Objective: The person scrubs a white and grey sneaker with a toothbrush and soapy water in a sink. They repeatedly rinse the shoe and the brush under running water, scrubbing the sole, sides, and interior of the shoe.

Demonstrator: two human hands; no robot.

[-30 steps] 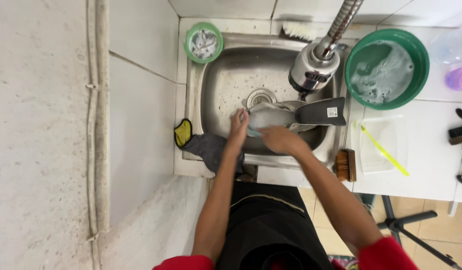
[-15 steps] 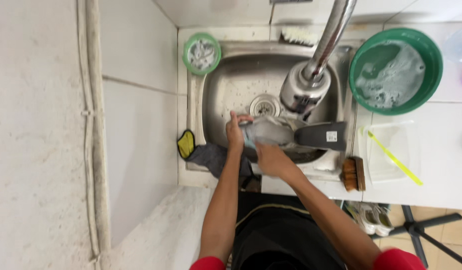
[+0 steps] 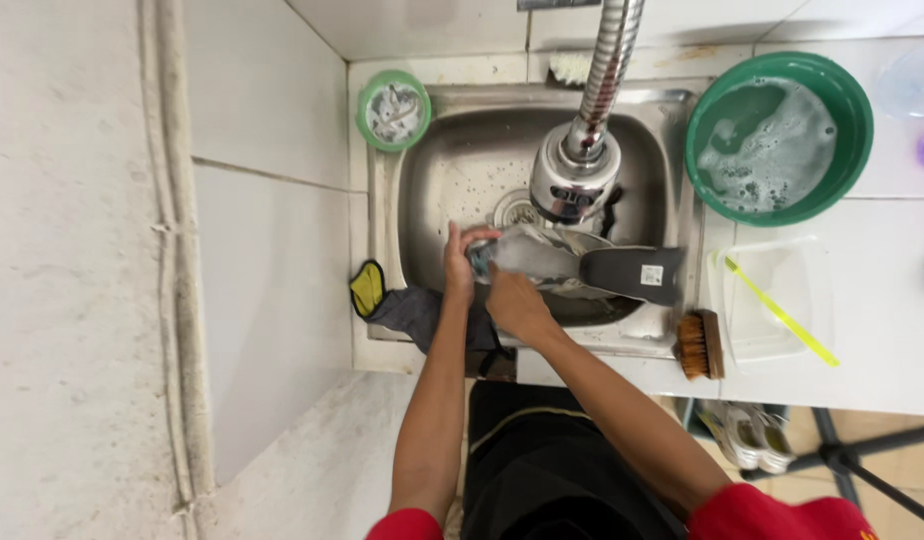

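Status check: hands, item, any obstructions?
Left hand and right hand both grip shoe over sink. Faucet head close above.

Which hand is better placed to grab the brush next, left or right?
Right, probably. The right hand grips the shoe over the sink, on the side nearer the brush lying on the sink's right front edge. The left hand holds the shoe's far end, farther from the brush.
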